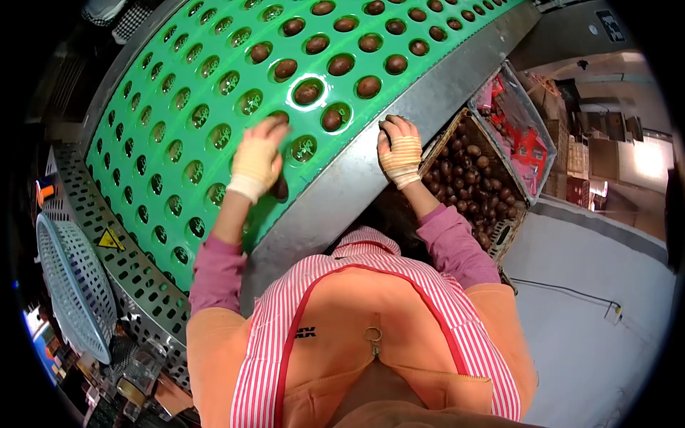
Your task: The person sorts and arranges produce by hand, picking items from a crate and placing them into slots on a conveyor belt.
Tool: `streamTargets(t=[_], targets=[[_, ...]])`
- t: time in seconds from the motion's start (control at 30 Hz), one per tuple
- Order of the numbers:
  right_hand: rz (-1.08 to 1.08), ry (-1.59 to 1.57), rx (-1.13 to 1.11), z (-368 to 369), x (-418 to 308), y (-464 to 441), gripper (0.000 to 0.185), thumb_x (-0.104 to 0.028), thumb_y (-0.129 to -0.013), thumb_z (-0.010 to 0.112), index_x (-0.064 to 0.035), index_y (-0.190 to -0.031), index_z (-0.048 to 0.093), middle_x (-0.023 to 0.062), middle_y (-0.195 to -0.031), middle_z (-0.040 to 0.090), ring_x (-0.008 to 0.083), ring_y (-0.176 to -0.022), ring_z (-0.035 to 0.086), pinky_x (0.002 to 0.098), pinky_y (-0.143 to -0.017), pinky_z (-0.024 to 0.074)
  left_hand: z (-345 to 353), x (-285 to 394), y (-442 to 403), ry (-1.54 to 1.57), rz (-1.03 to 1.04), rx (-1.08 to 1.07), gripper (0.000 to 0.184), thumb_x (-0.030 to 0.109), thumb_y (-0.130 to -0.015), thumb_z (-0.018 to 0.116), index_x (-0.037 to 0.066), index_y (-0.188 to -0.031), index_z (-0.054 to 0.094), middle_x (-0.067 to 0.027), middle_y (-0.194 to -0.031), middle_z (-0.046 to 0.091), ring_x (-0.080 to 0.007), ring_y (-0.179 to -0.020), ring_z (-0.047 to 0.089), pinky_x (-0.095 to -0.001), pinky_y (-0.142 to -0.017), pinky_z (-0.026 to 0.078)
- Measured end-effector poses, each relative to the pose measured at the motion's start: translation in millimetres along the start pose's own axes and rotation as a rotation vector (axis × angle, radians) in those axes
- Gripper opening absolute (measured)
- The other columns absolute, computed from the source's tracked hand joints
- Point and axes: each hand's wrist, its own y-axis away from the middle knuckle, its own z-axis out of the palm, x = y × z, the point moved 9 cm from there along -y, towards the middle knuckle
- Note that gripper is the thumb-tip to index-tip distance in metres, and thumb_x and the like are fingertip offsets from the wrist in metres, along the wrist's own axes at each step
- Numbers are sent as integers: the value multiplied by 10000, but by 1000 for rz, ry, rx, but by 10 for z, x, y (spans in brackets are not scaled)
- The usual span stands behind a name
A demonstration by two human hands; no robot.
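My left hand (257,158), in a pale fingerless glove, reaches over a green moulded sheet (235,187) with rows of round cups. It is blurred by motion. Its fingers curl down at a dark brown fruit (280,118), which looks like a passion fruit. Beside the palm a dark shape (280,187) is half covered. In an orange-striped glove, my right hand (399,151) lies on the metal rim (342,165) with its fingers curled in; whatever is inside them is hidden. Similar fruits (341,65) fill the cups further up and to the right, while nearer cups on the left hold none.
Right of the rim stands a crate (505,234) heaped with the same fruits (467,178). Beyond it is a grey bin (546,153) with red plastic inside. At left, a light blue basket (61,285) leans by a perforated metal edge (135,274) with a yellow warning label (110,240).
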Motion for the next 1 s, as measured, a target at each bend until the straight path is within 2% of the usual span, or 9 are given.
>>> streamTargets(t=[0.1,0.27,0.47,0.6,0.7,0.83,0.87,0.97,1.0], targets=[[7,7,0,-20,-31,14,258,-50,-757,671,-92,-1006,624,97,-1105,623,354,-1037,572,465,-888,473,258,373,434,17,310,-341,628,18,-665,659,179,-1262,549,-127,-1345,485,-396,-1244,452,-479,-1021,424],[7,16,-10,-57,-17,-6,257,-44,-752,677,-92,-999,626,108,-1102,622,357,-1035,578,464,-883,489,614,127,616,19,294,-173,529,34,-705,657,147,-1214,571,-132,-1299,502,-380,-1236,455,-456,-998,428],[27,23,-28,-66,-8,-24,247,-46,-757,676,-86,-995,627,112,-1106,623,364,-1042,574,466,-888,487,248,124,777,113,356,-23,378,137,-777,692,103,-1137,583,-158,-1263,511,-377,-1136,498,-471,-963,440],[30,18,-20,-71,1,-43,236,-50,-758,676,-90,-985,625,111,-1106,622,360,-1042,573,465,-888,484,357,-34,695,117,63,-46,417,116,-734,744,95,-1111,567,-155,-1208,526,-379,-1084,508,-466,-927,464],[36,4,-16,-71,25,-27,236,-60,-759,680,-95,-985,625,102,-1110,623,354,-1045,573,465,-885,480,422,-78,599,206,21,-2,366,92,-722,747,96,-1045,576,-146,-1163,541,-376,-1050,514,-462,-915,464],[55,-14,-15,-85,33,-23,229,-69,-766,675,-94,-989,631,95,-1108,625,347,-1057,567,458,-889,474,379,18,637,287,308,20,330,22,-718,716,98,-1008,577,-132,-1129,561,-369,-1076,512,-461,-918,456],[60,-21,-13,-104,15,-28,222,-62,-771,670,-89,-989,638,99,-1105,628,351,-1052,568,454,-890,476,413,20,657,236,283,-8,354,26,-736,697,90,-1066,588,-136,-1151,566,-375,-1111,507,-460,-944,450],[41,-33,-10,-79,49,-4,268,-77,-754,676,-98,-1015,615,90,-1114,609,343,-1056,563,463,-889,464,174,482,523,252,132,138,412,70,-766,683,86,-1166,583,-147,-1207,551,-384,-1150,493,-461,-983,432],[36,-41,-3,-68,87,-2,272,-76,-752,675,-98,-1016,615,92,-1114,609,345,-1053,563,465,-886,464,144,683,395,268,116,176,461,116,-801,658,82,-1250,559,-161,-1261,525,-389,-1178,478,-465,-1012,412]])
